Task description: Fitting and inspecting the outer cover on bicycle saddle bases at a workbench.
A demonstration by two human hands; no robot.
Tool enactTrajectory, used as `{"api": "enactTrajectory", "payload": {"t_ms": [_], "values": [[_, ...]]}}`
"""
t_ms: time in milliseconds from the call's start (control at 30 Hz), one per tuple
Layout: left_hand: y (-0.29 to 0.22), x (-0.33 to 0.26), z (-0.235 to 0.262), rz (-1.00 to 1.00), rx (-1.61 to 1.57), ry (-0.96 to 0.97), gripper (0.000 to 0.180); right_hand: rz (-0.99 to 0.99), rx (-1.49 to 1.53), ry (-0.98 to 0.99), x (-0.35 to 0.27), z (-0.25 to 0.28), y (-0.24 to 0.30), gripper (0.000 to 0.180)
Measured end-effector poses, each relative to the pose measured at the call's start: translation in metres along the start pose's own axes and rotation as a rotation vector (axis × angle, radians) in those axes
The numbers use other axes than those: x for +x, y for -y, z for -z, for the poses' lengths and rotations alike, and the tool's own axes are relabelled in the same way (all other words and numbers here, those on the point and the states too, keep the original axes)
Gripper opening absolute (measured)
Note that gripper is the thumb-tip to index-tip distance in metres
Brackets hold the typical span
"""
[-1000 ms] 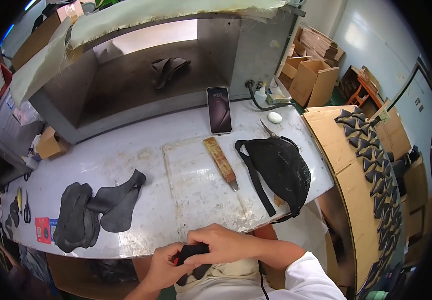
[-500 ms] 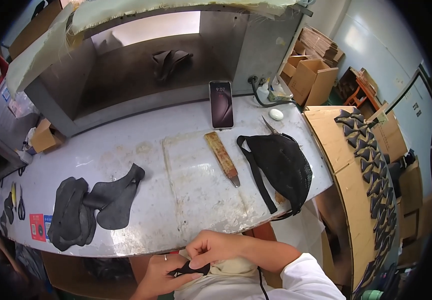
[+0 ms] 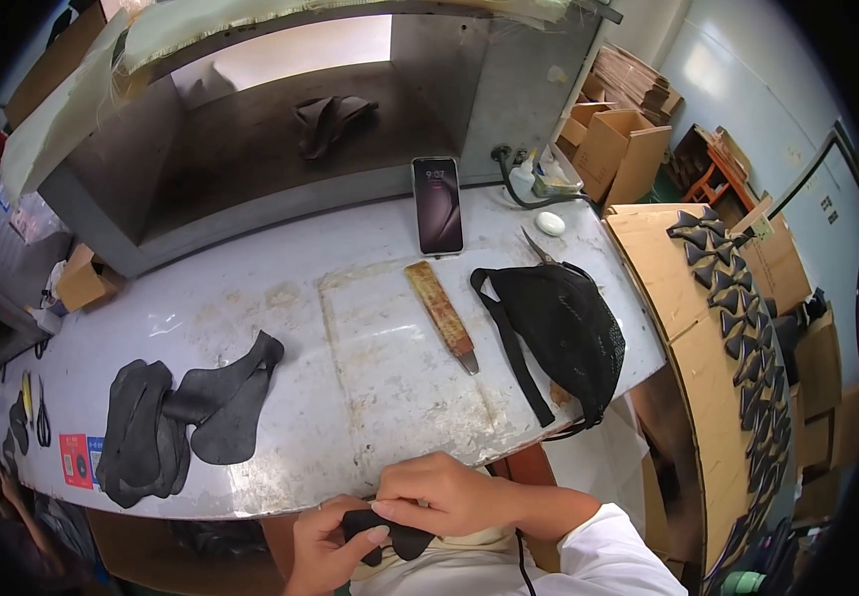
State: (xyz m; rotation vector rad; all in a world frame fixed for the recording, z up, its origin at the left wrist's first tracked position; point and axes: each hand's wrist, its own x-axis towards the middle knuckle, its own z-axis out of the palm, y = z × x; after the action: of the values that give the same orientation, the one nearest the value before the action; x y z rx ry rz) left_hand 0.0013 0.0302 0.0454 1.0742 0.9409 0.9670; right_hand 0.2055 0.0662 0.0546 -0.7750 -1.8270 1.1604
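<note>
Both hands meet at the near edge of the table, over my lap. Between thumb and fingers my left hand (image 3: 326, 544) pinches a small black piece of material (image 3: 405, 538). My right hand (image 3: 439, 495) grips the same piece by its upper edge, thumb on top. Part of it is covered by my fingers. On the table to the left lie a stack of dark grey cut pieces (image 3: 140, 437) and a loose strip-like piece (image 3: 231, 407) beside it. Ahead and slightly right rests a flat, worn brown-handled blade tool (image 3: 441, 313).
A phone (image 3: 436, 207) leans upright at the metal box's (image 3: 300, 189) front; a dark piece (image 3: 330, 124) lies inside the box. At right are a black pouch (image 3: 554, 333), scissors (image 3: 537, 246) and a cardboard-topped surface (image 3: 648, 268) with rows of dark shaped pieces (image 3: 737, 328).
The black piece has come up further into sight between my hands, showing more of its shape. My left hand has turned and its fingers now hold it from the side.
</note>
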Motion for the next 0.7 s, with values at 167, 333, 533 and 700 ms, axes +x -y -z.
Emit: {"api": "enactTrajectory", "payload": {"t_ms": [167,333,533,700], "values": [[-0.003,0.0,-0.005,-0.203,-0.251,0.145,0.031,-0.304,0.306,-0.025,-0.006,-0.025,-0.031,0.025],[-0.005,0.001,0.0,0.061,-0.28,-0.143,0.027,-0.476,0.729,0.01,-0.026,-0.018,-0.023,0.019],[0.019,0.005,0.0,0.208,-0.386,-0.067,0.027,-0.002,-0.015,-0.12,-0.016,-0.01,-0.013,0.017],[0.021,0.004,-0.008,0.063,-0.362,-0.091,0.027,-0.198,0.211,-0.033,-0.013,-0.003,-0.008,0.024]]}}
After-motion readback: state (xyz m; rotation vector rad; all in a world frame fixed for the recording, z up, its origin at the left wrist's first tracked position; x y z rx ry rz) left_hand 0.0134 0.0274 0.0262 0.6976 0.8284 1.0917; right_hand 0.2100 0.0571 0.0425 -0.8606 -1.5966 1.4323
